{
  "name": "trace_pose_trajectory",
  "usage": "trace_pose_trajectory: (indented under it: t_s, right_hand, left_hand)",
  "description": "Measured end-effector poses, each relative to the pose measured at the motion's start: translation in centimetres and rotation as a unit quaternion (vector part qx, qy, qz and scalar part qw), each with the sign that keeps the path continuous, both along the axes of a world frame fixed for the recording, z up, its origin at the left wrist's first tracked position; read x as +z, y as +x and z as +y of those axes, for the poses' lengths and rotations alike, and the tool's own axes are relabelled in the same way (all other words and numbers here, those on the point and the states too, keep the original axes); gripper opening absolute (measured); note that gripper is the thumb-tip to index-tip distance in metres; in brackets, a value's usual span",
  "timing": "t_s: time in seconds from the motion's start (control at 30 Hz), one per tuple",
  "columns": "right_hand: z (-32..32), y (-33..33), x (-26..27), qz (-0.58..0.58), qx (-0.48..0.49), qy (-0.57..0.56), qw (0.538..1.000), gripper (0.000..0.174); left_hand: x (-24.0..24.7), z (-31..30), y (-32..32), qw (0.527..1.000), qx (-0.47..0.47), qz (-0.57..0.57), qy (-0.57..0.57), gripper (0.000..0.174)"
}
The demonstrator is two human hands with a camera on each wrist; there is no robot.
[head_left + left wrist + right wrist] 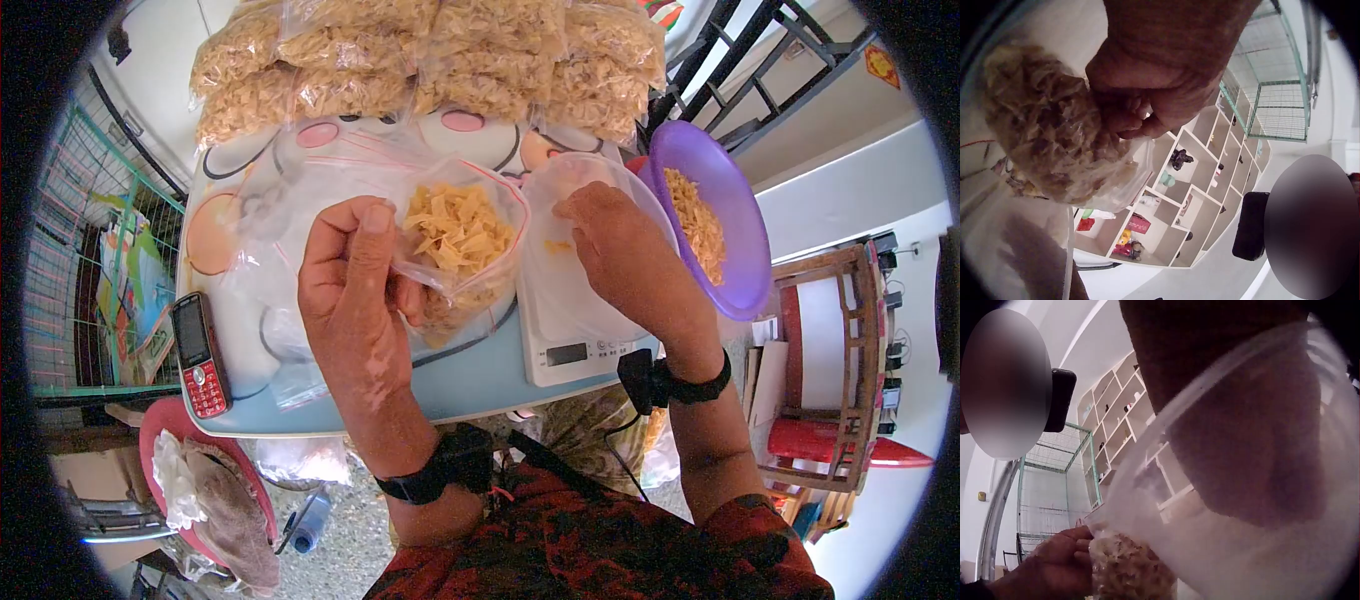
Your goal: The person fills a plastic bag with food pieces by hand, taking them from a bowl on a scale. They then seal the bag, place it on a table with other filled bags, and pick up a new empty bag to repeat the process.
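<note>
My left hand (355, 290) grips the edge of a clear zip bag (468, 300), its thumb on top. The bag's mouth is open, showing pale yellow flat pieces (455, 230); the left wrist view has the filled bag (1054, 131) beside the left hand (1160, 81). My right hand (630, 260) reaches into a translucent bowl (650, 190) on a white scale (565, 372), fingers bent with a gap to the thumb. A few small pieces (557, 246) lie in the bowl. Through its wall the right wrist view shows the right hand (1247, 437) dimly.
Filled bags (350, 90) are stacked along the table's far side. A purple basin (745, 240) with more pieces stands right of the bowl. Empty plastic bags (330, 190) lie left of the filled one. A red phone (202, 355) rests at the table's left edge.
</note>
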State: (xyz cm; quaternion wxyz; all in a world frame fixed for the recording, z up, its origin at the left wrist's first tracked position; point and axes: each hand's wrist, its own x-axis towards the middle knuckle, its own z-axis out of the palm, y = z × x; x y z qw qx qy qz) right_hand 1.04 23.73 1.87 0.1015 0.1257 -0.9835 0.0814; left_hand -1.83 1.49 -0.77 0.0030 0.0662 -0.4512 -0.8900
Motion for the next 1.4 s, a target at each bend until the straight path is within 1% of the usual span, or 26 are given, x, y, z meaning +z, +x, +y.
trace_pose_trajectory:
  t_s: [0.03, 0.13, 0.23, 0.33, 0.43, 0.53, 0.73, 0.83, 1.03, 1.23, 1.4]
  right_hand:
    - [0.1, 0.1, 0.0, -0.012, 0.012, 0.018, 1.0, 0.013]
    - [0.4, 0.3, 0.2, -0.015, 0.077, -0.02, 0.997, 0.012]
    - [0.5, 0.4, 1.0, -0.07, 0.012, -0.078, 0.994, 0.01]
    - [0.3, 0.8, 1.3, -0.08, -0.067, -0.11, 0.988, 0.014]
    - [-0.2, 0.7, 1.4, -0.128, -0.077, -0.085, 0.985, 0.018]
    - [-0.8, 0.5, 1.1, -0.1, -0.065, -0.084, 0.989, 0.019]
    - [-1.6, 0.0, 0.5, -0.104, -0.045, -0.061, 0.992, 0.017]
    - [-1.5, -0.1, 0.5, -0.092, -0.029, -0.067, 0.993, 0.013]
    - [-1.6, -0.5, 0.3, -0.106, -0.017, -0.035, 0.994, 0.008]
    - [-1.6, -0.6, 0.0, -0.106, -0.01, 0.01, 0.994, 0.01]
    - [-2.1, -0.4, 0.3, -0.102, -0.008, 0.009, 0.995, 0.011]
  left_hand:
    - [0.0, 0.0, 0.0, 1.0, 0.0, 0.001, 0.001, 0.014]
    - [-0.1, -0.1, 0.1, 1.0, 0.0, 0.0, -0.001, 0.015]
    - [-0.2, -0.1, 0.0, 1.0, -0.001, 0.003, 0.006, 0.015]
    - [-0.1, -0.1, 0.1, 1.0, 0.002, 0.002, 0.004, 0.014]
    - [0.0, 0.2, 0.1, 1.0, 0.003, 0.002, 0.004, 0.014]
    - [-0.2, 0.2, 0.0, 1.0, 0.0, 0.008, 0.008, 0.015]
    - [-0.2, 0.1, 0.0, 1.0, -0.001, 0.014, 0.004, 0.016]
    - [-0.4, 0.0, 0.0, 1.0, -0.002, 0.019, 0.006, 0.017]
    - [-0.4, -0.1, 0.0, 1.0, 0.0, 0.01, 0.003, 0.017]
    - [-0.4, -0.1, 0.0, 1.0, -0.001, 0.006, 0.005, 0.016]
    - [-0.2, 0.0, 0.1, 1.0, 0.001, 0.008, 0.003, 0.017]
